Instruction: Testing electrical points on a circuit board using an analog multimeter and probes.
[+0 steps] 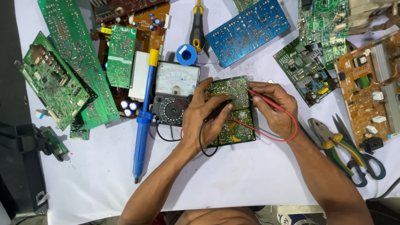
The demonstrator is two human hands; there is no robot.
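Both hands work a thin, stiff green circuit board: left hand pinches the black probe, right hand the red probe; likely light, fragile, best gripped by edges.

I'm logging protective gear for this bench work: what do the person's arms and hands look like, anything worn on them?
Both forearms are bare, with no sleeves showing. The left hand and right hand wear no gloves, and no rings, watch or wristband show.

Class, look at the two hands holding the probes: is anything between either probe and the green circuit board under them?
Nothing visible. The left hand holds the black probe and the right hand the red probe, both tips on the green circuit board.
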